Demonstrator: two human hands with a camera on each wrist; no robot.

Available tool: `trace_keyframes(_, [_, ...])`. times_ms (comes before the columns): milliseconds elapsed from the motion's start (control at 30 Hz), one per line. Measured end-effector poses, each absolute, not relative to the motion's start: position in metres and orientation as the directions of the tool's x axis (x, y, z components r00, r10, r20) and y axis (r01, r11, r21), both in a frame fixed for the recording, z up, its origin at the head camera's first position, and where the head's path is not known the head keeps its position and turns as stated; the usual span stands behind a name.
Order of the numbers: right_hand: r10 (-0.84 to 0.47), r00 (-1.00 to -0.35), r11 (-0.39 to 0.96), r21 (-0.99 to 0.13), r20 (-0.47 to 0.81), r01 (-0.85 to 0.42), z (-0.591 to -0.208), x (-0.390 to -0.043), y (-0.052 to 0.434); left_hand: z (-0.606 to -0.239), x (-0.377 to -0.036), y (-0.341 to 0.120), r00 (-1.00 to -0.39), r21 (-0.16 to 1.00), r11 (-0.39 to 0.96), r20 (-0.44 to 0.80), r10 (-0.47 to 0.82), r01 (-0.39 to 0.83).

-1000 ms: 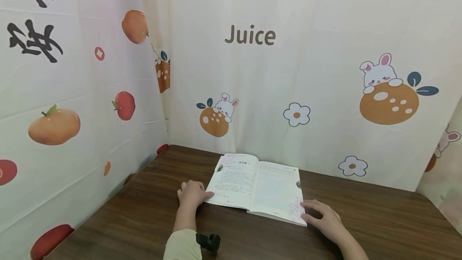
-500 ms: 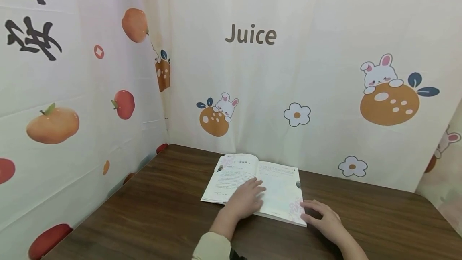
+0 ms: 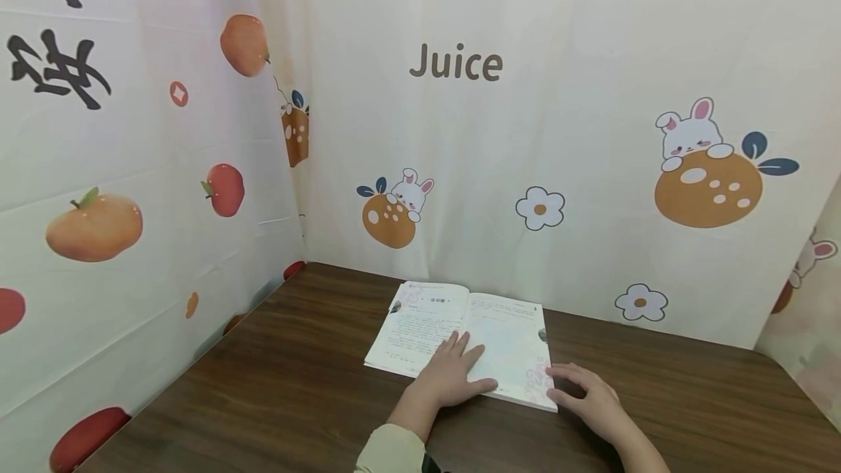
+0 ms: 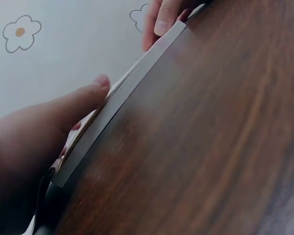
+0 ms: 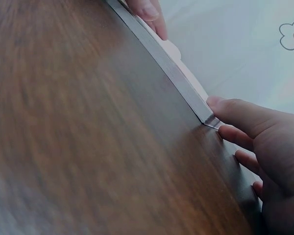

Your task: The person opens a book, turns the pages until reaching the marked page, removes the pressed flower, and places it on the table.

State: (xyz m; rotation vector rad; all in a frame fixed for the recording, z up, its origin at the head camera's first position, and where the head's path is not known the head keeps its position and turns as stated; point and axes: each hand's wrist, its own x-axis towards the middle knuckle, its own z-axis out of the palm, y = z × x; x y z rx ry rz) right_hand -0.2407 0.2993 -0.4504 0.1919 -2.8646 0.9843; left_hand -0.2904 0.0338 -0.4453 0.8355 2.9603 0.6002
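Note:
An open book (image 3: 506, 345) lies on the table, with printed text on its left page and mostly pale space on its right page. My left hand (image 3: 450, 374) rests spread over the lower middle of the pages, across the gutter, thumb pointing right along the bottom edge. In the left wrist view, its thumb (image 4: 85, 100) lies over the book's thick page block (image 4: 120, 98). My right hand (image 3: 594, 400) holds the lower right corner. The right wrist view has the thumb (image 5: 237, 111) on top of that corner and the index finger (image 5: 235, 136) against the side.
The dark wood table (image 3: 276, 385) extends to both sides of the book. Behind it hangs a pale curtain (image 3: 591, 254) printed with rabbits, flowers and "Juice", close to the book's far edge. Another fruit-patterned curtain (image 3: 164, 166) borders the left side.
My left hand has left the book's lower left edge and moved right onto the middle of the pages, where it now lies lower and flatter. The right hand has stayed put.

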Motion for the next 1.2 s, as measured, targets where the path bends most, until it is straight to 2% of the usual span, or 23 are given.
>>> trace_keyframes(267, [-0.083,-0.990,0.772,-0.621,0.115,-0.137,-0.451,-0.239,0.300,-0.448,-0.294,0.031,-0.850,0.430,0.755,0.061,0.523,0.495])
trace_keyframes(700, [-0.066,-0.990,0.770,-0.624,0.125,-0.130,-0.450,-0.239,0.300,-0.451,-0.299,0.032,-0.841,0.446,0.731,0.107,0.530,0.517])
trace_keyframes(800, [-0.059,-0.987,0.776,-0.615,0.150,-0.140,-0.449,-0.240,0.299,-0.449,-0.296,0.036,-0.836,0.406,0.739,0.145,0.528,0.537])
trace_keyframes(1067, [-0.052,-0.985,0.784,-0.605,0.164,-0.141,-0.450,-0.240,0.297,-0.445,-0.288,0.052,-0.759,0.171,0.749,0.295,0.581,0.640])
trace_keyframes(1200, [-0.055,-0.985,0.781,-0.607,0.163,-0.144,-0.451,-0.240,0.298,-0.446,-0.288,0.053,-0.763,0.199,0.747,0.317,0.563,0.634])
